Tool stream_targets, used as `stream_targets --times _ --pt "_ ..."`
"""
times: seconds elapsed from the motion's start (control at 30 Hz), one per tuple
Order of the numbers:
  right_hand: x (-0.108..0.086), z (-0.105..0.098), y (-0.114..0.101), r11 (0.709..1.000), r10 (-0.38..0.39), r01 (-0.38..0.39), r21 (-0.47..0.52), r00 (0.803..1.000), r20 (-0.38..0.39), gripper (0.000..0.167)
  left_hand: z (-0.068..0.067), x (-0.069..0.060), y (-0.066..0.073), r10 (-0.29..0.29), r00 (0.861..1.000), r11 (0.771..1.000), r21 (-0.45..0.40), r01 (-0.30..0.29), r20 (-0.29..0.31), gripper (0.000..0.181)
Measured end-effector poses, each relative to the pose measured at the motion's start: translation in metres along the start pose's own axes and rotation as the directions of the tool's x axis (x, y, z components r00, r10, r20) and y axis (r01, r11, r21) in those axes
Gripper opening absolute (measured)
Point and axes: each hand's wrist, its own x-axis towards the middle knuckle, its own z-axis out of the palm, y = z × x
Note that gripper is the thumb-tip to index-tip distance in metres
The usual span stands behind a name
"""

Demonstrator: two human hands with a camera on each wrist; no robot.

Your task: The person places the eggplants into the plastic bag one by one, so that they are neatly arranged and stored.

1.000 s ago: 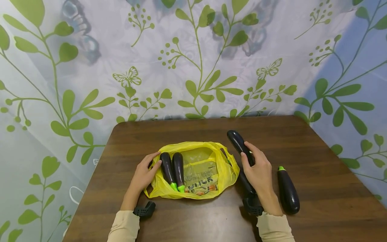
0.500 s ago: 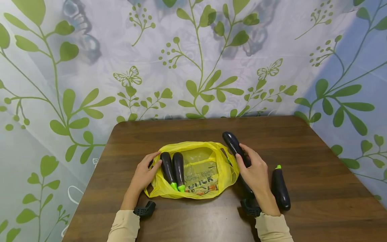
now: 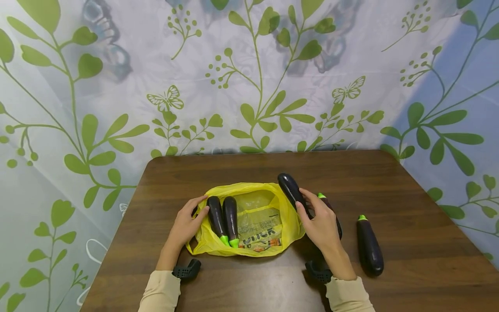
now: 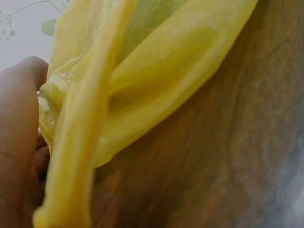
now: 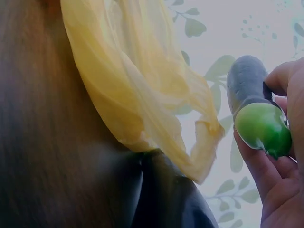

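A leaf-patterned backdrop (image 3: 249, 78) behind the brown table's far edge (image 3: 269, 157); left hand (image 3: 187, 221) pinches the yellow bag (image 3: 290, 221); right hand (image 3: 322, 221) grips an eggplant (image 3: 290, 187).

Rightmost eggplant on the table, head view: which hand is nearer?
Right. The right hand is left of the rightmost eggplant, holding another eggplant at the right side of the bag; the left hand is farther off, at the bag's left rim.

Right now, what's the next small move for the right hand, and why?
I'd ease the right hand leftward and lower its held eggplant into the yellow bag: it's at the right rim, the left hand holds the left side, and the two eggplants inside leave room to their right.
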Motion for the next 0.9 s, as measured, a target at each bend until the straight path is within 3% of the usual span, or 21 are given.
stream_targets --times 0.9 --pt "-0.009 0.021 -0.016 0.998 -0.028 0.020 0.056 0.988 0.150 0.040 0.000 -0.001 0.000 -0.017 1.000 1.000 0.001 0.017 0.008 0.050"
